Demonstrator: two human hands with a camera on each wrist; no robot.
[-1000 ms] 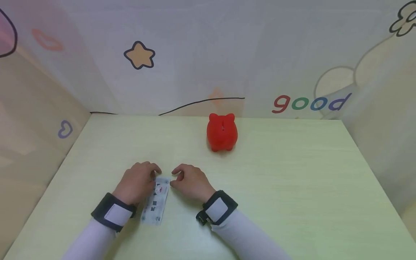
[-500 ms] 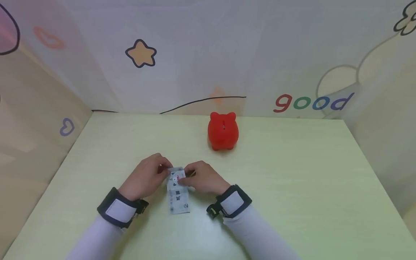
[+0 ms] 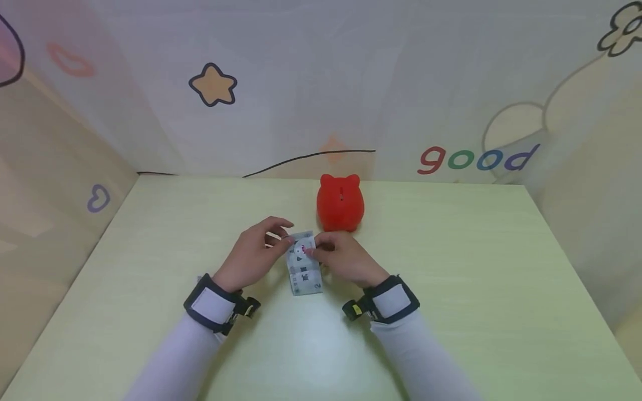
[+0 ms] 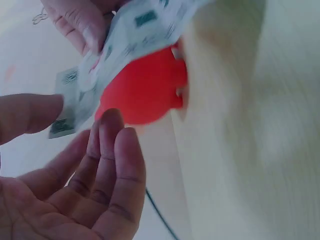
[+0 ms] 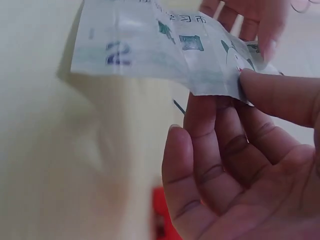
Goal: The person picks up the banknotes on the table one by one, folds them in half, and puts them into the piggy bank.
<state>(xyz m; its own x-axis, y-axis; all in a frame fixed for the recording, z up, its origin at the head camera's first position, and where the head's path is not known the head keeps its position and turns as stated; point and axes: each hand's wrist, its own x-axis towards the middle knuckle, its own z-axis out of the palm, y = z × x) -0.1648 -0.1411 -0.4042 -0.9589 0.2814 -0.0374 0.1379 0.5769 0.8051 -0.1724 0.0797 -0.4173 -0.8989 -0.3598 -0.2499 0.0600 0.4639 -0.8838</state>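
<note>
A pale, creased play banknote (image 3: pixel 304 274) with a "2" and a small cartoon face is raised in front of a red piggy bank (image 3: pixel 340 204). My right hand (image 3: pixel 349 259) pinches its right edge, thumb on the printed face and fingers beneath, as the right wrist view shows. At the note's upper left is my left hand (image 3: pixel 253 255). Its thumb tip overlaps the note's edge, while in the left wrist view its fingers (image 4: pixel 129 155) stand apart from the thumb, loosely extended. The free end of the note (image 5: pixel 117 52) hangs toward me.
The piggy bank, with a slot in its top, stands near the back edge of the pale table (image 3: pixel 476 289). A printed cloth backdrop (image 3: pixel 311 83) rises behind the table. Both wrists wear black straps with small cameras.
Both hands and the banknote have moved right and away from me, closer to the piggy bank. The right hand has taken hold of the note, which lay on the table a second ago.
</note>
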